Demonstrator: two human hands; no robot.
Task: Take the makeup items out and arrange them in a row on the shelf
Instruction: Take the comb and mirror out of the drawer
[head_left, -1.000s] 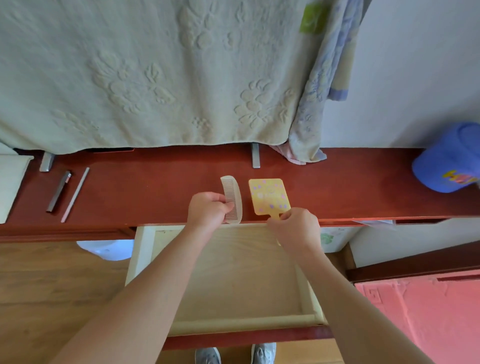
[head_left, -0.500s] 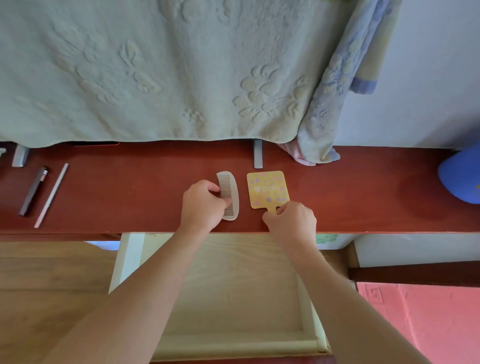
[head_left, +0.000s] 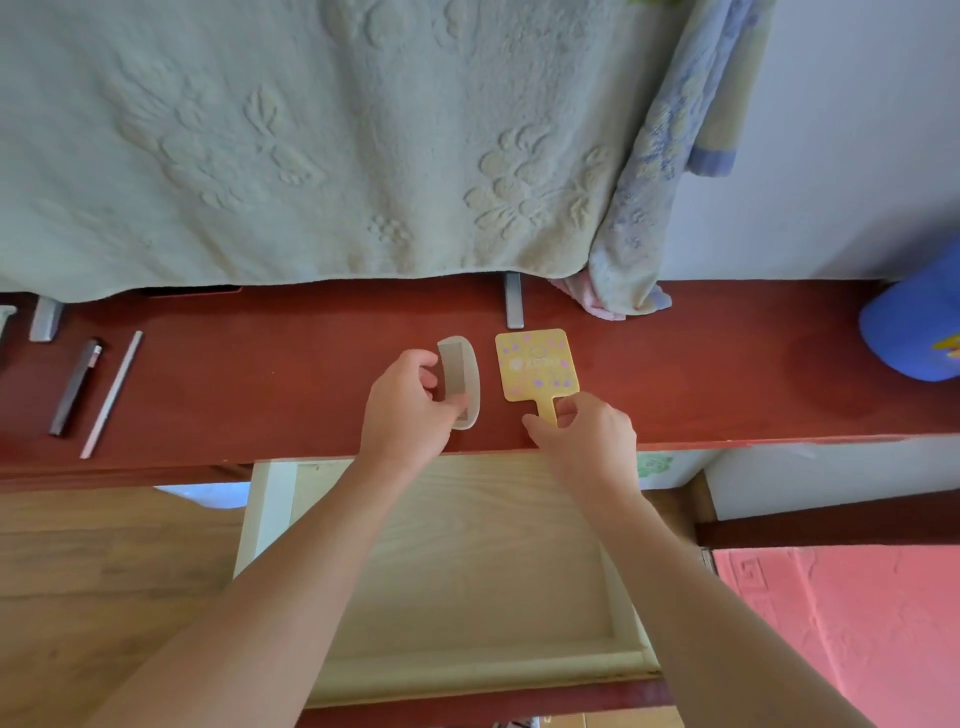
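The left hand (head_left: 410, 402) curls thumb and fingers round the comb (head_left: 462, 374); the right hand (head_left: 589, 441) pinches the mirror (head_left: 535, 364) by its handle. Both items lie flat on the shelf (head_left: 260, 374), with the comb just left of the mirror and the pen (head_left: 75, 387) and stick (head_left: 111, 395) well left of it. This looks like the placing step; next, release and straighten the row. Both forearms reach over the open drawer (head_left: 457, 561).

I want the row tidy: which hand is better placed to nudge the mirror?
Right hand: its fingers pinch the handle of the mirror, while the left hand holds the comb beside it.
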